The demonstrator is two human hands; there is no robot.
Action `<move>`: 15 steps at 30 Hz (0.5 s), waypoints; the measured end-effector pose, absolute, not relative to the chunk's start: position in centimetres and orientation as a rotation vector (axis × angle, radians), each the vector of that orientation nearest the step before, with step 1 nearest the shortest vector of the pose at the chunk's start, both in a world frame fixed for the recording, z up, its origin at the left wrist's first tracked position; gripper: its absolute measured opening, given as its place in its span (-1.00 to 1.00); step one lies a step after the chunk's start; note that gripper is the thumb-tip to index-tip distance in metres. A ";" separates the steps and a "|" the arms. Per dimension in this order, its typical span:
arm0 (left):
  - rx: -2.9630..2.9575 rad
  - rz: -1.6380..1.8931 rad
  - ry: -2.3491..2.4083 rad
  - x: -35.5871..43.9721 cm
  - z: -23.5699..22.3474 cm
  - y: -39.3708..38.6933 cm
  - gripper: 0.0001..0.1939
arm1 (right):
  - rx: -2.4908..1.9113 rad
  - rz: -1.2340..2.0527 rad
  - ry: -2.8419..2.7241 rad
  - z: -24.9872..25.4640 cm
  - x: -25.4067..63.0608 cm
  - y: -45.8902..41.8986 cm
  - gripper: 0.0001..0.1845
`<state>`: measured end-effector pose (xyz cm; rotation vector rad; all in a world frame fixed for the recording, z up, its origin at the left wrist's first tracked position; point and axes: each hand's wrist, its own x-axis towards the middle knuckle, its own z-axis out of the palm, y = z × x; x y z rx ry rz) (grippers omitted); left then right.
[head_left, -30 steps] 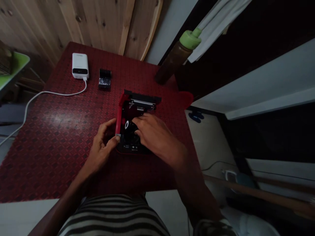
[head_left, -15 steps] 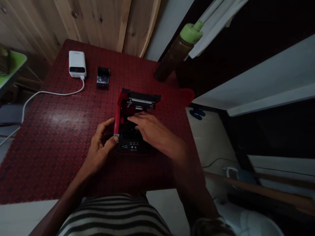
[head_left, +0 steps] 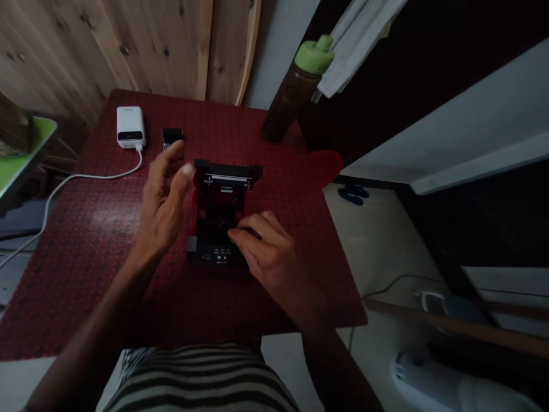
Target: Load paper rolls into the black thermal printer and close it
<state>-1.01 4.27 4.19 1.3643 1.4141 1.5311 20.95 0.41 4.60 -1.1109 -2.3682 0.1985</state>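
a red patterned table (head_left: 107,274) bears a red-and-black printer (head_left: 219,222) near its middle. the left hand (head_left: 162,200), released with fingers parted, hovers beside the raised lid (head_left: 229,171); the right hand (head_left: 269,246) bends over the printer's right side, but whether it grips anything cannot be told.

Open room over left tabletop (head_left: 86,274), raised lid (head_left: 229,170) blocking device (head_left: 218,260) from behind

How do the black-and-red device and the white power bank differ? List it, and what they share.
Size: the black-and-red device looks larger, the white power bank smaller.
Cable: the power bank has a white cable plugged in; none shows at the device.
Lid: the device's lid stands raised; the power bank looks closed.
Shared: both rest on the red table.
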 end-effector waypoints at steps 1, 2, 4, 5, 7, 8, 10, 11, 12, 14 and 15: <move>1.387 1.505 1.438 -0.9 4.7 5.1 -0.50 | -1.111 0.140 -2.356 4.4 20.9 0.0 -0.67; 1.390 1.488 1.457 -0.8 5.0 5.7 -0.52 | -1.104 0.086 -2.343 4.1 20.8 -0.3 -0.68; 1.377 1.486 1.468 -0.6 5.1 6.0 -0.58 | -1.087 -0.006 -2.324 3.8 20.7 -1.0 -0.68; 1.365 1.501 1.459 -0.6 5.0 5.7 -0.64 | -1.078 -0.040 -2.319 3.6 20.7 -1.2 -0.67; 1.336 1.509 1.430 -0.5 4.3 4.4 -0.74 | -1.066 -0.081 -2.310 3.4 20.6 -1.6 -0.65; 1.308 1.503 1.420 -0.4 3.7 3.5 -0.75 | -1.060 -0.091 -2.305 3.4 20.6 -1.8 -0.65; 1.211 1.410 1.411 -0.2 2.6 1.6 -0.68 | -1.053 -0.092 -2.292 3.4 20.5 -2.0 -0.67; 1.138 1.379 1.410 -0.1 2.0 0.6 -0.60 | -1.057 -0.092 -2.286 3.4 20.5 -2.1 -0.68; 1.057 1.358 1.415 0.1 1.4 -0.2 -0.49 | -1.065 -0.098 -2.282 3.4 20.5 -2.2 -0.70; 0.922 1.351 1.428 0.4 0.6 -1.4 -0.30 | -1.083 -0.126 -2.268 3.5 20.5 -2.3 -0.73; 0.856 1.332 1.395 0.5 0.4 -1.8 -0.26 | -1.095 -0.126 -2.259 3.5 20.5 -2.3 -0.75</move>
